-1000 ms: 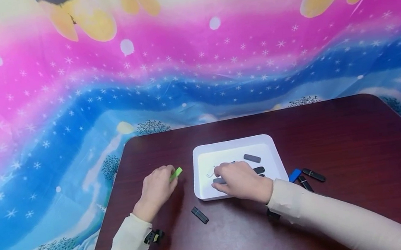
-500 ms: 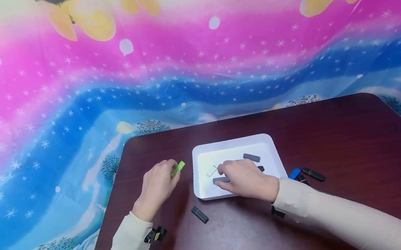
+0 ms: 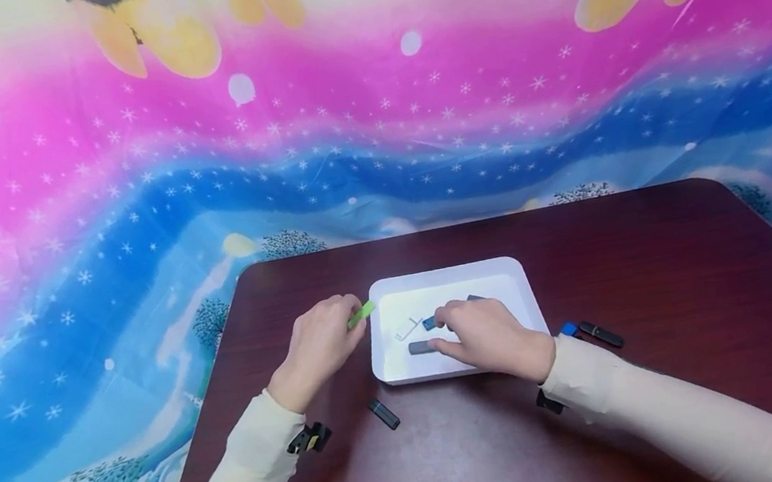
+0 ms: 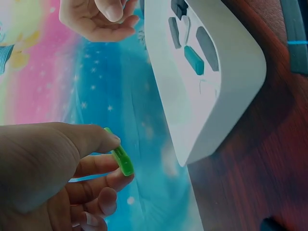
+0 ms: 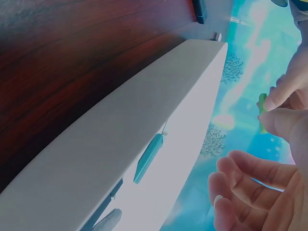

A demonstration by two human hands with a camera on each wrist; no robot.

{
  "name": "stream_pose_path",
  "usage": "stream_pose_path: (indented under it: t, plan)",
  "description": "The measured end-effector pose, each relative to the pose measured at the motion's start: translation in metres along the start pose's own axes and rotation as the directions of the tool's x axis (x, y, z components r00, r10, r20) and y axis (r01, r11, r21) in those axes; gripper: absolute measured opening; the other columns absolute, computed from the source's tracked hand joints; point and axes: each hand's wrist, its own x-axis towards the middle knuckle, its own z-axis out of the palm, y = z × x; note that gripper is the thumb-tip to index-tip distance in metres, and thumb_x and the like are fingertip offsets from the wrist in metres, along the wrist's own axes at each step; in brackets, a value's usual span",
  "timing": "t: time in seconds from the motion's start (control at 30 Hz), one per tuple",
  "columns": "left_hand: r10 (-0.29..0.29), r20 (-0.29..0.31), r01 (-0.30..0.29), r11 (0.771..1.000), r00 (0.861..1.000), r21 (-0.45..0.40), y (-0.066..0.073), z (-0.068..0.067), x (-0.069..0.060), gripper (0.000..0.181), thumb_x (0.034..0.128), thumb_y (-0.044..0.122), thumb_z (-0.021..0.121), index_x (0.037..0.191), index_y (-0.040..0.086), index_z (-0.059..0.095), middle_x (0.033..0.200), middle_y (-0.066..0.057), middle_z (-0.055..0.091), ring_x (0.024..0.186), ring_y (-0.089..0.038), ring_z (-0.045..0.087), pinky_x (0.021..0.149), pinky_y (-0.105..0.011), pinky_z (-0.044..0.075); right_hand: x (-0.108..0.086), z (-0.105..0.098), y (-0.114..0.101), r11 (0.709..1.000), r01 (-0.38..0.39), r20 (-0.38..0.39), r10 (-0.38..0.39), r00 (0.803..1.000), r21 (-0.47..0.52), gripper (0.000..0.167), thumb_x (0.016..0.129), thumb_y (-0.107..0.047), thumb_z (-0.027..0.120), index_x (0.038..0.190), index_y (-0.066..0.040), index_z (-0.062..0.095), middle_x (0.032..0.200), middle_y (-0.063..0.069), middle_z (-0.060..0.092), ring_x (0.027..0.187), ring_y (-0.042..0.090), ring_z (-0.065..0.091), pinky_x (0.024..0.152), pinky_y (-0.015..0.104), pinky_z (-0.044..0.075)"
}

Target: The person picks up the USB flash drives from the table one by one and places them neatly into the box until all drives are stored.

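Head view: a dark red desk point(image 3: 648, 257) bears a white tray point(image 3: 429, 297); the right hand point(image 3: 490, 334), fingers relaxed and loosely bent, hangs over it; the left hand point(image 3: 322, 341) pinches a green stick point(image 3: 362, 314) near the tray's left rim.

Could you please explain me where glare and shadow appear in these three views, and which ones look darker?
Head view: brightest, with a pale sheen on the table near the front and a darker patch below the left hand; left wrist view: dimmer, shadow on the table beside the white tray; right wrist view: also dim, the tray's outer wall greyish.
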Motion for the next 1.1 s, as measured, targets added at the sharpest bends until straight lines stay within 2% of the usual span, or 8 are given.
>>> stream_pose_path:
  t: [0.23,0.4,0.53,0.77,1.1]
  plan:
    - [0.058,0.044,-0.060,0.997,0.997,0.049,0.015,0.002,0.010,0.015,0.0901,0.021,0.075,0.103,0.014,0.074,0.088,-0.002,0.073,0.074,-0.015,0.066,0.057,-0.033,0.053,-0.003,-0.002,0.009,0.999,-0.045,0.024,0.044,0.999,0.016,0.028,0.089,-0.040,0.074,0.094,-0.012,0.072,0.084,-0.002,0.071,0.065,0.009,0.059,0.052,0.026,0.045]
    - [0.083,0.090,-0.088,0.995,0.992,0.051,0.024,0.009,0.018,0.018,0.0910,0.023,0.075,0.107,0.014,0.074,0.092,-0.002,0.075,0.077,-0.015,0.069,0.059,-0.033,0.054,-0.005,-0.004,0.016,0.997,-0.076,0.057,0.075,0.996,0.026,0.028,0.091,-0.039,0.072,0.095,-0.011,0.072,0.087,0.000,0.072,0.060,0.007,0.052,0.053,0.026,0.043]
    - [0.117,0.104,-0.123,0.991,0.988,0.058,0.031,0.014,0.024,0.018,0.0912,0.024,0.075,0.107,0.015,0.074,0.091,-0.001,0.074,0.077,-0.015,0.069,0.060,-0.033,0.054,-0.007,-0.006,0.023,0.996,-0.086,0.064,0.085,0.994,0.019,0.030,0.091,-0.039,0.072,0.096,-0.010,0.072,0.088,0.000,0.073,0.060,0.006,0.052,0.054,0.026,0.044]
    - [0.215,0.159,-0.230,0.970,0.964,0.078,0.051,0.024,0.030,0.017,0.0933,0.027,0.072,0.107,0.017,0.074,0.088,0.001,0.073,0.070,-0.012,0.064,0.056,-0.029,0.050,-0.010,-0.007,0.034,0.993,-0.114,0.064,0.113,0.992,0.008,0.031,0.090,-0.039,0.074,0.098,-0.009,0.074,0.087,0.002,0.073,0.057,0.006,0.049,0.052,0.024,0.042]
    - [0.302,0.229,-0.332,0.937,0.925,0.107,0.075,0.041,0.033,0.012,0.0949,0.026,0.070,0.103,0.018,0.072,0.086,0.002,0.073,0.070,-0.012,0.064,0.057,-0.029,0.051,-0.013,-0.005,0.041,0.992,-0.124,0.094,0.124,0.988,-0.012,0.030,0.091,-0.040,0.072,0.096,-0.010,0.073,0.083,0.002,0.073,0.054,0.007,0.047,0.048,0.024,0.038]
